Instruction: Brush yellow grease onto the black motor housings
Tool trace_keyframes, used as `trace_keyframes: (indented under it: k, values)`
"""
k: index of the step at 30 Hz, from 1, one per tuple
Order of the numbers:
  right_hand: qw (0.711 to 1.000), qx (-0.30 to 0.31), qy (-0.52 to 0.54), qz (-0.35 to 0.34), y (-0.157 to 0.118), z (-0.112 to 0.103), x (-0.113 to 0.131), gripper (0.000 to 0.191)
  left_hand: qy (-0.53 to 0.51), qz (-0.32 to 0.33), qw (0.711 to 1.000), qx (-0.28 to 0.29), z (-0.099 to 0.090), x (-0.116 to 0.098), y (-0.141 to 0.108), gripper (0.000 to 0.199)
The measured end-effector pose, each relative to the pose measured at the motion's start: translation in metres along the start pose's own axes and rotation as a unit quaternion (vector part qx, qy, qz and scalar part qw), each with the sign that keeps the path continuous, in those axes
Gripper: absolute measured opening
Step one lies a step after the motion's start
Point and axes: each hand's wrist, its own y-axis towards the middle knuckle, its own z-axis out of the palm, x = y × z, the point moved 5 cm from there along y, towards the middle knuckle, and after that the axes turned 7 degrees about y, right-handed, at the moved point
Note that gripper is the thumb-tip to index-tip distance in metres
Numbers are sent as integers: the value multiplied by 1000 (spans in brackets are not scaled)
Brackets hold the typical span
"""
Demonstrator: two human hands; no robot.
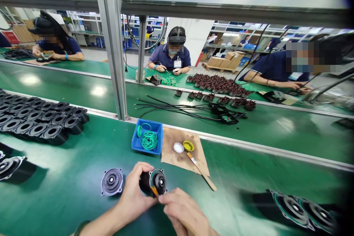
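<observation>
My left hand (138,188) is wrapped around a black cylindrical housing (145,181), tilted so its round end faces me. A green sealing ring (151,179) runs around that end. My right hand (184,208) grips a small brush, its orange-brown bristle tip (154,191) touching the lower edge of the housing's end; my fingers cover much of the handle. Left of my left hand, a grey round end cover (112,181) with corner lugs lies flat on the green table.
Beyond my hands stand a blue bin (147,136) of green rings and a cardboard sheet (177,160) with a white dish (178,148), a yellow cap (188,145) and a wooden-handled brush (201,171). Black housings (41,118) line the left; more (295,210) lie right. A metal post (110,44) rises ahead.
</observation>
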Motion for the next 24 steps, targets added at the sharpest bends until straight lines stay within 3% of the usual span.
trace_keyframes:
  k: [4, 7, 10, 14, 17, 21, 24]
  values:
    - [999, 29, 12, 26, 3, -8, -2, 19, -18, -45, 999, 12, -1, 2, 3, 48]
    - [999, 6, 3, 42, -2, -17, -10, 20, -54, -88, 994, 30, -1, 8, 3, 53]
    - [989, -100, 59, 92, -11, -29, -21, 20, -81, -98, 990, 53, 1, 11, 0, 57]
    - [927, -278, 192, 161, -22, -43, -35, 14, -145, -97, 980, 98, 5, 13, -4, 62]
    - [899, -345, 218, 160, -24, -49, -40, 20, -197, -80, 968, 134, 8, 11, -7, 62]
    - [902, -364, 178, 149, -29, -50, -40, 21, -210, -55, 962, 167, 9, 7, -11, 62]
    - [921, -322, 153, 156, -32, -44, -36, 23, -201, -48, 962, 175, 10, 6, -13, 62]
